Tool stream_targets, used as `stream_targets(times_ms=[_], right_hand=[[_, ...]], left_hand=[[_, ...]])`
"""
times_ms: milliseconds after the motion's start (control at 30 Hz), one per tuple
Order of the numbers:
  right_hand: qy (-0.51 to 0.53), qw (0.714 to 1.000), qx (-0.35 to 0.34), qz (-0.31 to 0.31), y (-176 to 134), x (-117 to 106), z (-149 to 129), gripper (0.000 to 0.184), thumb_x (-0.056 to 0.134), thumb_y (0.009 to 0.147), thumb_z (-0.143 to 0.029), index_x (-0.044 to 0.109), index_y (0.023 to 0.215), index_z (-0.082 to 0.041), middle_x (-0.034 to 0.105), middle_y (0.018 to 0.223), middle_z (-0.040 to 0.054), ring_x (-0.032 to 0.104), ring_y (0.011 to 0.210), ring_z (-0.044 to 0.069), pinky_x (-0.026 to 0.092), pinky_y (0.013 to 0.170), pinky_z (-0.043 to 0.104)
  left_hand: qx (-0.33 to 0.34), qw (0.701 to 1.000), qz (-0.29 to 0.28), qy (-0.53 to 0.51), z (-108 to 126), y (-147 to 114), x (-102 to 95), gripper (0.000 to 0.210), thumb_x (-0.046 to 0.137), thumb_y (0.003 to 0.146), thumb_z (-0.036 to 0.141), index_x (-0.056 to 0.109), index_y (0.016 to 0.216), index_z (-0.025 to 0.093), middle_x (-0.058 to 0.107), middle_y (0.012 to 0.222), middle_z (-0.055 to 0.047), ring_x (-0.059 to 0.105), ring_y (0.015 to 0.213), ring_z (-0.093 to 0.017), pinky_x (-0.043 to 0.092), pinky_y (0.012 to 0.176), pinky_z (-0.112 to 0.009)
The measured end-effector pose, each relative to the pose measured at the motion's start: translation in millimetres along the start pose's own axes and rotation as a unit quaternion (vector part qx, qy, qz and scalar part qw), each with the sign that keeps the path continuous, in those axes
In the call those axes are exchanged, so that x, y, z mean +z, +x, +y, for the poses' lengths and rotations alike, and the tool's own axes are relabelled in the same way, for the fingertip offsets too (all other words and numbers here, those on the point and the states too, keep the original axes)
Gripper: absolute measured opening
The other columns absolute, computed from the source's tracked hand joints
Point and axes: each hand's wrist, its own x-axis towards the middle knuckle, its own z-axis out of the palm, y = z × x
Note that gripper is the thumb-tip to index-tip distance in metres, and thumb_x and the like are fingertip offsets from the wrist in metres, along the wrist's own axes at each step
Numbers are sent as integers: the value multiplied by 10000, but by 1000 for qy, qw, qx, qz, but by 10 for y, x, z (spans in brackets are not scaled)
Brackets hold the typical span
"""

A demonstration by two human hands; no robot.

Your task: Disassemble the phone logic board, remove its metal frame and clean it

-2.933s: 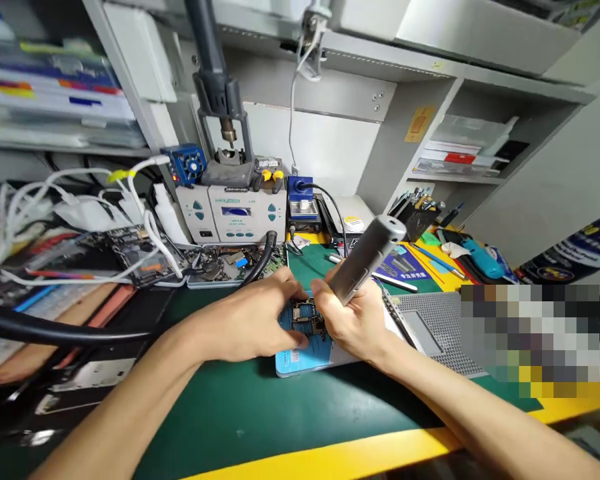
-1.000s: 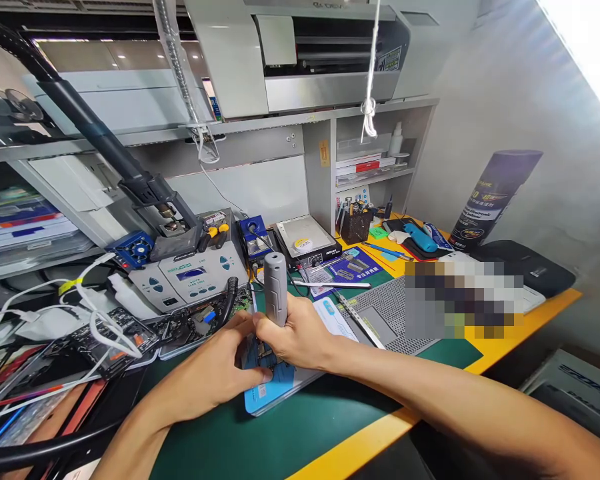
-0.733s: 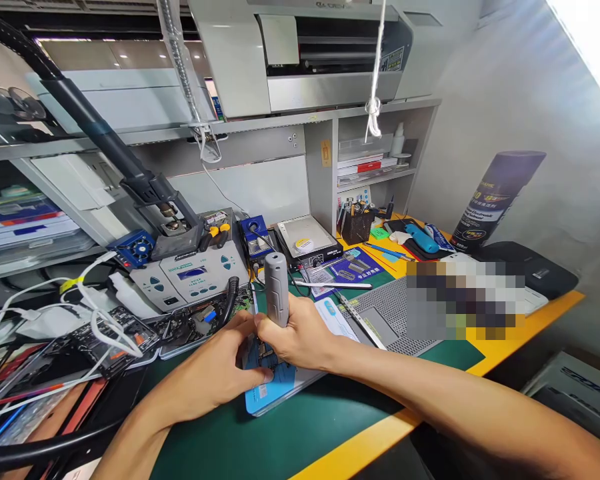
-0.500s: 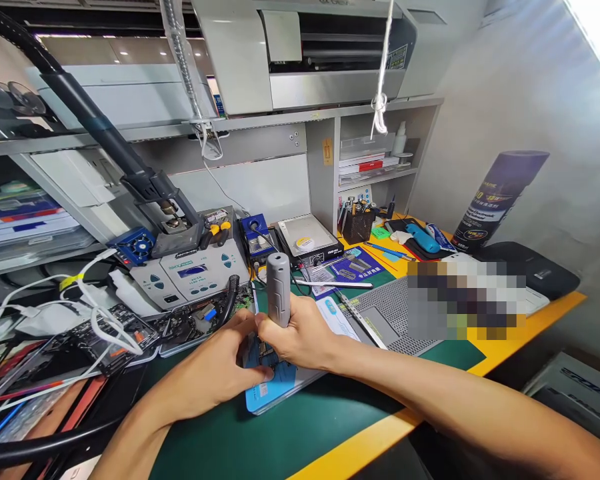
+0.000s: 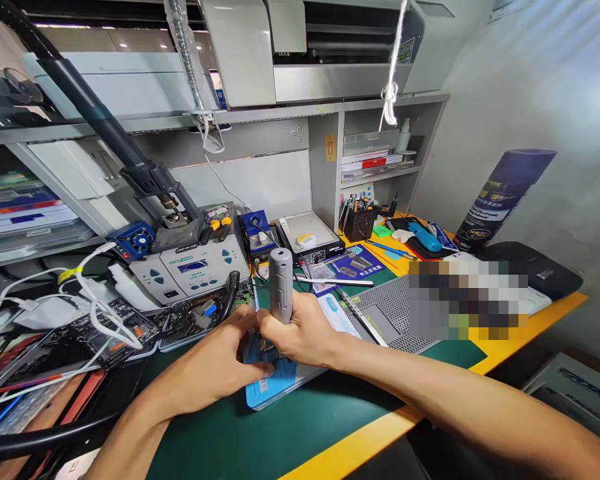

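My right hand (image 5: pixel 305 327) is closed around a grey electric screwdriver (image 5: pixel 281 287), which stands nearly upright with its lower end hidden by my fingers. Below it lies a small dark circuit board (image 5: pixel 266 345), mostly covered by both hands. My left hand (image 5: pixel 220 363) grips this board, fingers at its far side and thumb at its near side. Under the board is a flat blue-and-white pack (image 5: pixel 263 395) on the green mat (image 5: pixel 220 440).
Left of my hands are a grey hot-air station (image 5: pixel 193 270), loose boards and white cables (image 5: pixel 97 310). A perforated grey pad (image 5: pixel 405 300) and tweezers (image 5: pixel 363 317) lie to the right. Farther back stand a pen holder (image 5: pixel 357 223) and a purple-capped spray can (image 5: pixel 503 200).
The view has shifted slightly. Both hands and the screwdriver keep practically the same place over the board.
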Motion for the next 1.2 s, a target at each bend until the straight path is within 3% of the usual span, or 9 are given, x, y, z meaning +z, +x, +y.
stream_targets(times_ms=[400,600,1200], right_hand=[[4,1000,11,6,-4,-1,-29,278,622,838,-341,418,688,-227,453,627,-66,398,580,107,316,539,235],[10,1000,10,8,-6,5,-10,285,622,840,-330,404,687,-228,433,626,-70,389,588,107,308,545,236],[16,1000,18,4,-2,-2,-10,270,608,840,-310,405,683,-225,455,628,-67,409,602,107,323,558,229]], left_hand=[[-6,1000,-5,2,-6,1,5,337,700,843,280,555,1147,270,638,1133,10,592,1054,-245,441,941,-363],[5,1000,-3,2,-7,-2,6,400,700,847,269,540,1213,291,618,1219,17,571,1157,-243,416,1003,-349],[9,1000,9,26,5,10,-2,380,696,842,291,552,1193,279,644,1174,10,600,1127,-242,440,983,-328]])
